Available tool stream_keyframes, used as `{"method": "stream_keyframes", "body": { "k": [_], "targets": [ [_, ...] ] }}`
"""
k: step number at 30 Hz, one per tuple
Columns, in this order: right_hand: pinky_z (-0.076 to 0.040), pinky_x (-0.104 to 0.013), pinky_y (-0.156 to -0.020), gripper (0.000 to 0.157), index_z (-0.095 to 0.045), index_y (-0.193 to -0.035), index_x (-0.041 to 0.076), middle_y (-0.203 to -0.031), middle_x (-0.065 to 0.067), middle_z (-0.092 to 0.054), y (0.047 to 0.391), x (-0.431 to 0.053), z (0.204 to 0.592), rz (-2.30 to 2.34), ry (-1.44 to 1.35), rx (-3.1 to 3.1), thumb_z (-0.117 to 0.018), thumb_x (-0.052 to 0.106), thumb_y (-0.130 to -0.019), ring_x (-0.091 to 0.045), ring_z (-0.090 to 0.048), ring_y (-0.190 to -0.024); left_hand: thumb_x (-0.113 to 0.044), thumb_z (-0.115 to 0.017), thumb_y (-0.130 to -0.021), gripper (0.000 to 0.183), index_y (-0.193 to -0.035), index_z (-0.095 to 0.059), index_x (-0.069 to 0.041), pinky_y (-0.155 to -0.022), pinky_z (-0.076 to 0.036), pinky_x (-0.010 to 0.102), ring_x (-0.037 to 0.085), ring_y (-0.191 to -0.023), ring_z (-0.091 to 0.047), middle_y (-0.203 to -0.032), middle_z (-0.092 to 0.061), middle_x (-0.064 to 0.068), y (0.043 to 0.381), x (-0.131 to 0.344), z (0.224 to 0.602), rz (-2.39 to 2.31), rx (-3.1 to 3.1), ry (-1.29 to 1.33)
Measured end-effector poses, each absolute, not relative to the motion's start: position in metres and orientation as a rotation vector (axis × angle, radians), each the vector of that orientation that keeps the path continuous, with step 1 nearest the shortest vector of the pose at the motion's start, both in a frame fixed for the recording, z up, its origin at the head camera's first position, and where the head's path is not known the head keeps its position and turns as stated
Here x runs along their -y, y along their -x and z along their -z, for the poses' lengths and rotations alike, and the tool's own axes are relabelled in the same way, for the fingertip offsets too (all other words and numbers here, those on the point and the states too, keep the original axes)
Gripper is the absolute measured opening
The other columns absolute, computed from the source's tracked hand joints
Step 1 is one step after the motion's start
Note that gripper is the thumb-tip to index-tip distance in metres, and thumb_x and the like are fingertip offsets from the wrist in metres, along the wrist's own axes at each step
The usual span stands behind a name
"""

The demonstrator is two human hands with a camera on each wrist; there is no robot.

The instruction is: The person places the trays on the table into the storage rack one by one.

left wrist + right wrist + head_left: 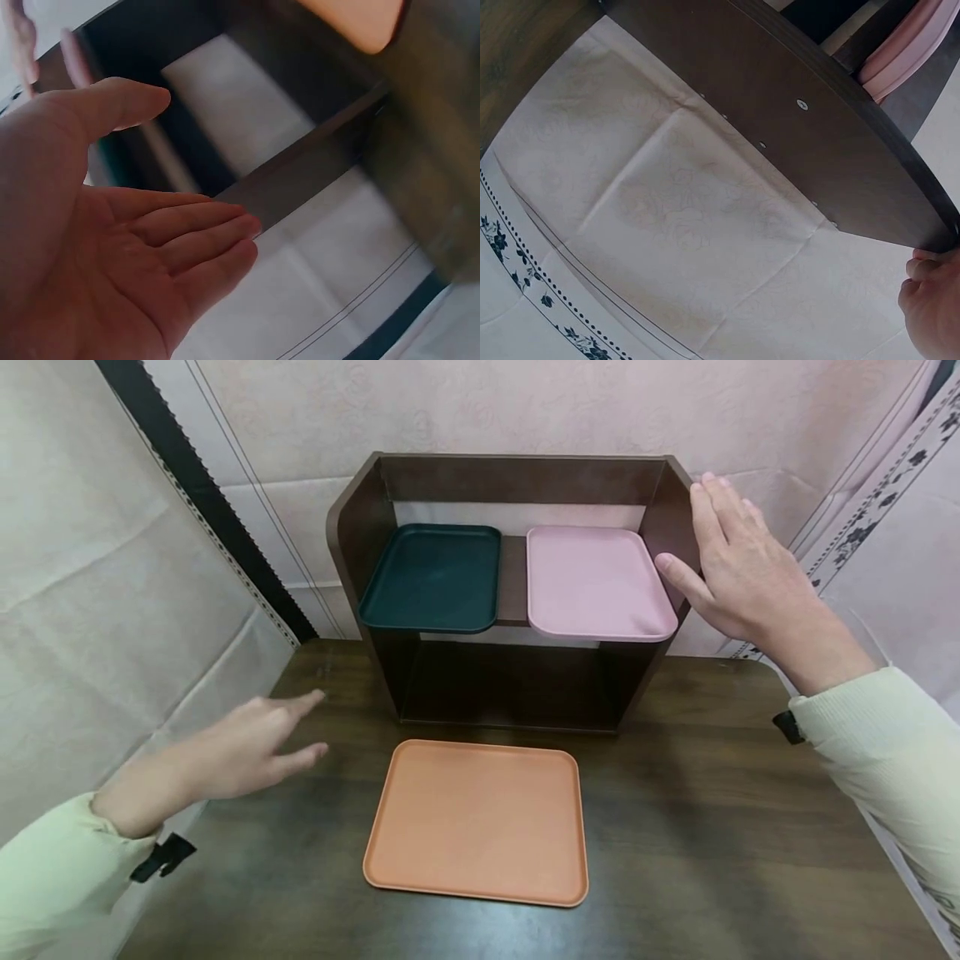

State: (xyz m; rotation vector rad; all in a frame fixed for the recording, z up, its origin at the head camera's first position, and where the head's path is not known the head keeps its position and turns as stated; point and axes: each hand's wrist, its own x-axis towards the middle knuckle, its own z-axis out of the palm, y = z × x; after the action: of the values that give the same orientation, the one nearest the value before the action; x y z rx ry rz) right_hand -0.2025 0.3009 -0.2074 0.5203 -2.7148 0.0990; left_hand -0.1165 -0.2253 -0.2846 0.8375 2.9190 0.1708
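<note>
A dark brown two-level shelf (525, 478) stands on the table. Its upper level holds a dark green tray (435, 578) on the left and a pink tray (596, 581) on the right. An orange tray (480, 822) lies flat on the table in front. My right hand (738, 564) is at the shelf's right side panel (802, 142), fingers straight and thumb spread toward the pink tray. Left of the shelf, my left hand (258, 747) hovers above the table, holding nothing. The left wrist view shows its palm (97, 277) with fingers extended and thumb apart.
The brown wooden table (712, 827) extends around the shelf and orange tray. Pale cloth walls (525, 410) enclose the back and both sides. A dark strip (217, 510) runs down the left corner, and a flower-patterned border (885, 497) runs down the right.
</note>
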Motion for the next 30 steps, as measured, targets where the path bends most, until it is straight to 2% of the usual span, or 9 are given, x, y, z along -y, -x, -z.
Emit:
{"method": "stream_keyframes", "body": {
  "k": [1,3,5,8,12,15,18,22,30],
  "targets": [
    [-0.001,-0.053,-0.125,0.078,0.003,-0.155,0.001,-0.164,-0.016,0.005,0.203,-0.301,0.207,-0.097,-0.519,2.717,-0.035,0.044,-0.101,-0.033,0.003,-0.153,-0.033,-0.06,-0.093,0.068,-0.141,-0.04,0.011,-0.058,-0.054,0.027,0.003,-0.041,-0.044,-0.107,-0.069,0.026,0.116,0.226,0.293,-0.208,-2.884,-0.789],
    [0.0,-0.053,-0.125,0.078,0.004,-0.155,0.002,-0.164,-0.016,0.005,0.203,-0.301,0.207,-0.098,-0.519,2.722,-0.035,0.044,-0.101,-0.032,0.004,-0.153,-0.033,-0.062,-0.092,0.066,-0.138,-0.044,0.011,-0.064,-0.057,0.03,0.01,-0.05,-0.058,-0.101,-0.07,0.022,0.116,0.226,0.31,-0.285,-2.819,-0.711],
    [0.0,-0.053,-0.125,0.078,0.004,-0.155,0.002,-0.164,-0.016,0.006,0.203,-0.302,0.206,-0.099,-0.518,2.724,-0.034,0.045,-0.101,-0.032,0.004,-0.153,-0.035,-0.064,-0.091,0.063,-0.133,-0.05,0.01,-0.077,-0.059,0.038,0.022,-0.076,-0.071,-0.097,-0.071,0.018,0.116,0.224,0.329,-0.362,-2.748,-0.623],
    [0.0,-0.052,-0.125,0.078,0.004,-0.155,0.002,-0.164,-0.016,0.005,0.202,-0.303,0.206,-0.103,-0.515,2.723,-0.034,0.044,-0.102,-0.032,0.005,-0.153,-0.038,-0.067,-0.088,0.061,-0.126,-0.056,0.009,-0.089,-0.056,0.047,0.035,-0.113,-0.064,-0.122,-0.065,0.023,0.115,0.222,0.354,-0.48,-2.626,-0.491],
    [0.0,-0.051,-0.125,0.078,0.002,-0.155,0.001,-0.164,-0.016,0.004,0.202,-0.302,0.207,-0.116,-0.52,2.715,-0.035,0.044,-0.101,-0.033,0.004,-0.153,-0.037,-0.073,-0.084,0.052,-0.114,-0.062,0.004,-0.073,-0.058,0.038,0.022,-0.091,-0.069,-0.103,-0.071,0.012,0.112,0.218,0.381,-0.561,-2.515,-0.336],
    [0.0,-0.051,-0.125,0.077,0.002,-0.155,0.001,-0.164,-0.016,0.004,0.203,-0.301,0.208,-0.123,-0.524,2.713,-0.035,0.043,-0.101,-0.033,0.004,-0.153,-0.032,-0.075,-0.082,0.031,-0.09,-0.07,-0.003,-0.052,-0.047,0.026,0.009,-0.06,-0.056,-0.074,-0.067,0.001,0.108,0.216,0.399,-0.586,-2.456,-0.285],
    [0.0,-0.051,-0.125,0.077,0.002,-0.155,0.001,-0.164,-0.016,0.004,0.203,-0.301,0.209,-0.126,-0.523,2.71,-0.035,0.043,-0.102,-0.033,0.004,-0.153,-0.025,-0.076,-0.081,0.023,-0.071,-0.07,-0.006,-0.044,-0.044,0.023,0.008,-0.048,-0.052,-0.058,-0.064,0.002,0.102,0.215,0.415,-0.665,-2.362,-0.272],
    [-0.001,-0.052,-0.125,0.077,0.002,-0.155,0.002,-0.164,-0.015,0.004,0.204,-0.301,0.209,-0.131,-0.52,2.71,-0.035,0.043,-0.102,-0.032,0.004,-0.153,-0.019,-0.076,-0.081,0.023,-0.068,-0.071,-0.001,-0.052,-0.058,0.032,0.019,-0.055,-0.068,-0.061,-0.07,0.011,0.096,0.213,0.429,-0.816,-2.218,-0.225],
    [0.0,-0.052,-0.125,0.077,0.002,-0.155,0.001,-0.164,-0.016,0.004,0.204,-0.3,0.209,-0.133,-0.516,2.712,-0.034,0.044,-0.102,-0.034,0.004,-0.152,-0.017,-0.076,-0.081,0.025,-0.071,-0.07,0.005,-0.055,-0.06,0.034,0.019,-0.056,-0.071,-0.064,-0.072,0.014,0.093,0.211,0.44,-0.969,-2.092,-0.166]
  ]
}}
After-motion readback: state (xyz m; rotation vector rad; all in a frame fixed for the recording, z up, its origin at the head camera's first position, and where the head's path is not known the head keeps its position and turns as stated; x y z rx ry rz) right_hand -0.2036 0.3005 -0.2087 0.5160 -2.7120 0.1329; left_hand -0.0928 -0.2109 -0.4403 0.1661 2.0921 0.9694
